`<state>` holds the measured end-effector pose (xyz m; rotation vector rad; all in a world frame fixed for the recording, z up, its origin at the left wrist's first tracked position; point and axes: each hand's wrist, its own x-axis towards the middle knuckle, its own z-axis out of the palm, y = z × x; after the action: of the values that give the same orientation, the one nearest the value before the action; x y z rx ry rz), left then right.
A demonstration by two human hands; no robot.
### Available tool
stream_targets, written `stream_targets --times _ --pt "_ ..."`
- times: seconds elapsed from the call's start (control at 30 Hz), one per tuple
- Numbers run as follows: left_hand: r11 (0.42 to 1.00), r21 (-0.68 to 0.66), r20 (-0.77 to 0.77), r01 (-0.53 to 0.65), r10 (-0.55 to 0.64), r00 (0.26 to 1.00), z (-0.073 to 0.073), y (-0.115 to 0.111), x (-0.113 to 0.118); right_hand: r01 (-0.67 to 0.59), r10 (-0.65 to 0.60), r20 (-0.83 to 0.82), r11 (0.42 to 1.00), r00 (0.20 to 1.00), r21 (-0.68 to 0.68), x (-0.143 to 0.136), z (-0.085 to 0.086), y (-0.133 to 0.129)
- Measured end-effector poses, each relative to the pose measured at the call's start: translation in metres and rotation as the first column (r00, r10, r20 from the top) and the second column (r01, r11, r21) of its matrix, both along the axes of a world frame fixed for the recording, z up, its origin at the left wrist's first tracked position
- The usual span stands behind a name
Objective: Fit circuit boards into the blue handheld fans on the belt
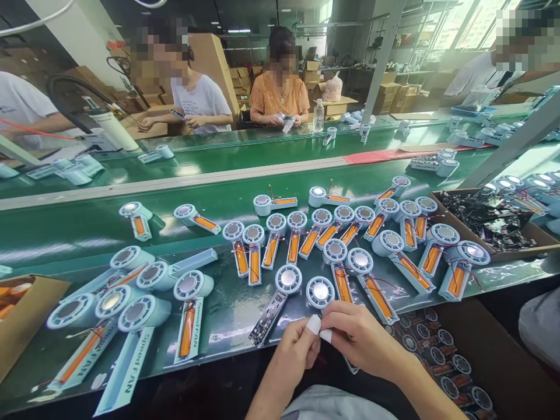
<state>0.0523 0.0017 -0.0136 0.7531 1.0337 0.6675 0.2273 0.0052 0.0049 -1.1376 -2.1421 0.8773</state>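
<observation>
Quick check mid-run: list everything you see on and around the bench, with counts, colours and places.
fan halves: dozens, pale blue with orange cells, spread across the green bench
held fan: one, pale blue, at the near edge
board fan: one, dark circuit board showing, left of the held fan
parts box: one, brown, black parts inside, right
bottle: one, clear, far side
co-workers: several, across the line
left hand: taped thumb, grip on held fan
right hand: taped thumb, grip on held fan

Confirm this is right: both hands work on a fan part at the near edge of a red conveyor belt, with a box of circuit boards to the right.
Not quite. The head view shows the conveyor belt is green, not red. Both hands, left and right, do meet over a fan part, and the box of circuit boards sits right.
</observation>
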Motion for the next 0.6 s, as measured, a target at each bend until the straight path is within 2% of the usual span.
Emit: stream_targets --times 0.17,0.4,0.5,0.6 --pt "0.988 -0.132 0.15 -0.081 0.101 0.983 0.0 -0.001 0.011 0.048 -0.047 -0.042 0.998 0.998 0.03 -0.004 -0.004 -0.001" --pt "0.955 -0.236 0.284 -0.177 0.242 0.928 0.0 -0.008 0.02 0.096 -0.089 -0.085 0.992 0.992 0.078 -0.008 -0.011 -0.003" --pt "0.943 -0.235 0.353 -0.234 0.307 0.884 0.01 -0.006 0.015 0.127 -0.118 -0.091 0.987 0.989 0.097 -0.007 -0.016 -0.005" --pt "0.945 -0.116 0.402 -0.306 0.327 0.855 0.023 -0.003 0.005 0.103 -0.093 -0.099 0.989 0.991 0.106 -0.008 -0.018 -0.005"
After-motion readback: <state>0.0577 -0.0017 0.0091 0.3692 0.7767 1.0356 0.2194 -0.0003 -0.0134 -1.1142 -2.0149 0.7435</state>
